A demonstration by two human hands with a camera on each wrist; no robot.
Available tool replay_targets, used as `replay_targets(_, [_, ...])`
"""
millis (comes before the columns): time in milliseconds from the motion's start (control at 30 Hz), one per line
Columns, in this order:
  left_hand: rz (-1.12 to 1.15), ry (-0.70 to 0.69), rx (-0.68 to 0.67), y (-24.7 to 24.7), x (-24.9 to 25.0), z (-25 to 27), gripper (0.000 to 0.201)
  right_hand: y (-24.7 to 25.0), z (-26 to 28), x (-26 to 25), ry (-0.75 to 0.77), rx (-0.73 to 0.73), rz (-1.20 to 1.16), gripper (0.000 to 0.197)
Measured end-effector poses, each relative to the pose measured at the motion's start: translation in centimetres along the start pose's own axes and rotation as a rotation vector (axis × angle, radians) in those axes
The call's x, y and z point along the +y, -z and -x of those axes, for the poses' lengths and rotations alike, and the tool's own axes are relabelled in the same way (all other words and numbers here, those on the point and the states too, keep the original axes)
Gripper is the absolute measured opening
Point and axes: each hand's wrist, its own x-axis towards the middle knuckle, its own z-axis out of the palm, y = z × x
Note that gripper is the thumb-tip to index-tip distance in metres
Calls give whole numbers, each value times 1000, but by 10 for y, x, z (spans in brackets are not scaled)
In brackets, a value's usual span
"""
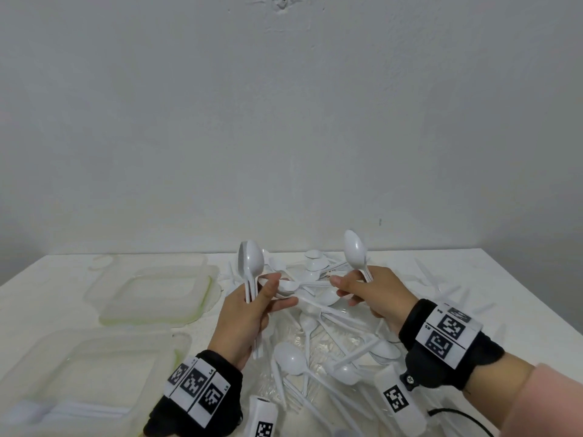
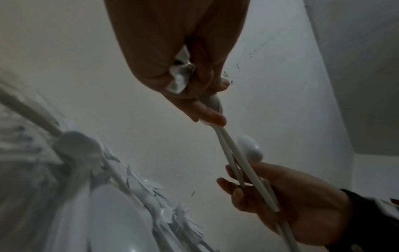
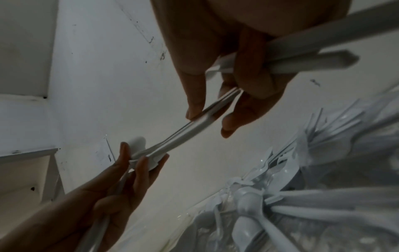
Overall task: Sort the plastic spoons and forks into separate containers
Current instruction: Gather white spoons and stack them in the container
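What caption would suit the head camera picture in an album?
Left hand and right hand each grip white plastic spoons above a pile of cutlery, beside two clear containers.

Two containers (image 1: 151,291) left of the cutlery pile (image 1: 318,342) — near one perhaps holding utensils.

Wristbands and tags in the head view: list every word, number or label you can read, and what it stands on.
Left wristband: square coded markers; tiny characters beside them, too small to read.
Right wristband: coded markers; small corner characters, too blurred to read.
White camera housings: coded markers only, no words.
Spoons, containers: no text visible.
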Motion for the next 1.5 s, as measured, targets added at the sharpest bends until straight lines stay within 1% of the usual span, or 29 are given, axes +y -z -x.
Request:
replay_targets(100, [-36, -39, 19, 7, 4, -4, 57, 6, 7, -4, 59, -113, -25, 14])
replay_targets(133, [-47, -47, 30, 9, 4, -5, 57, 7, 9, -4, 72, -165, -33, 12])
replay_targets(167, [-54, -51, 36, 10, 5, -5, 53, 7, 11, -3, 87, -214, -35, 12])
replay_targets(300, [-42, -42, 36, 5, 6, -3, 34, 0, 16, 6, 147, -343, 27, 21])
replay_targets(367, [-19, -33, 32, 1, 7, -2, 31, -5, 18, 11, 165, -388, 41, 25])
replay_targets(500, [-7, -20, 44, -4, 5, -4, 27, -10, 19, 18, 140, -452, 2, 36])
replay_targets(567, [6, -12, 44, -5, 3, -5, 28, -12, 18, 23, 163, -440, 32, 37])
replay_targets(700, [35, -13, 9, -9, 0, -2, 43, -16, 19, 24, 160, -415, 37, 34])
replay_targets(833, [-15, -26, 1, -9, 4, 1, 38, -17, 20, 25, 91, -438, -95, 35])
replay_targets(933, [-40, 22, -33, -8, 6, 0, 33, -15, 19, 24, 30, -432, -170, 34])
replay_targets(1033, [-7, 48, -36, -8, 8, -2, 37, -14, 21, 23, 10, -462, -184, 32])
replay_targets(1133, [5, 51, -14, -8, 5, -3, 38, -16, 24, 23, 77, -473, -82, 30])
replay_targets(1200, [12, 56, -1, -9, 4, -2, 35, -19, 26, 24, 173, -423, 89, 15])
replay_targets(1233, [13, 55, 3, -10, 4, -2, 33, -20, 26, 26, 216, -407, 164, 12])
replay_targets(1267, [14, 52, 5, -11, 4, -1, 31, -21, 26, 27, 239, -397, 215, 16])
replay_targets(1367, [-16, 28, -10, -14, 3, 2, 26, -22, 23, 31, 251, -339, 253, 15])
replay_targets(1433, [-68, 29, -28, -16, -2, 1, 29, -24, 21, 32, 267, -305, 270, 14])
replay_targets(1500, [-124, 35, -43, -17, -9, 1, 36, -26, 19, 31, 288, -311, 270, 14])
